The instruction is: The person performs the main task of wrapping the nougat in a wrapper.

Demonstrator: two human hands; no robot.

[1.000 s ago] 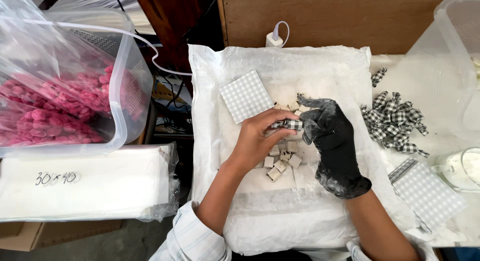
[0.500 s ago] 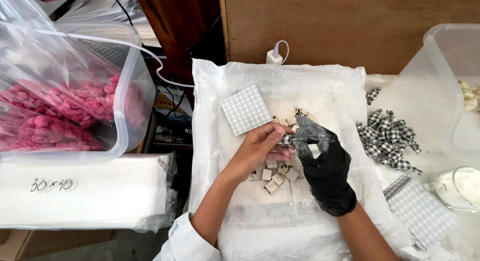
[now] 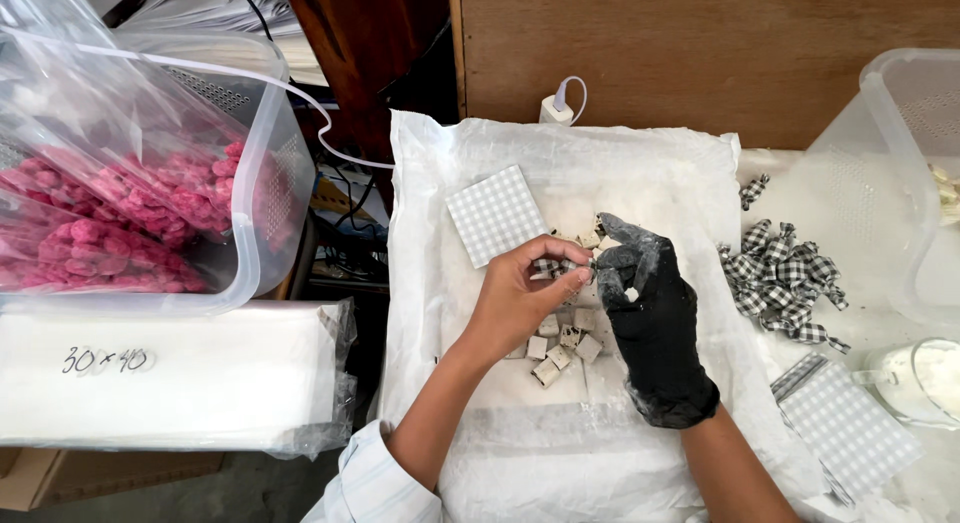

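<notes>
My bare left hand [image 3: 525, 298] and my right hand [image 3: 652, 318], in a black powder-dusted glove, meet over a white plastic-covered work surface [image 3: 600, 173]. Together their fingertips pinch a small checked wrapper [image 3: 568, 270] around a small piece. Below the hands lie several small pale cubes [image 3: 560, 343]. A square stack of grey checked paper [image 3: 497, 214] rests just up and left of my left hand.
A pile of wrapped, twisted checked sweets [image 3: 783, 275] lies to the right. Another checked paper stack [image 3: 845, 423] and a glass of white powder [image 3: 920, 380] sit at bottom right. A clear tub of pink pieces [image 3: 140, 208] stands left, above a white bagged block [image 3: 170, 383].
Both hands have stayed together on the small wrapper, fingers shifting slightly as they work it. The view has drifted a little; nothing else moved.
</notes>
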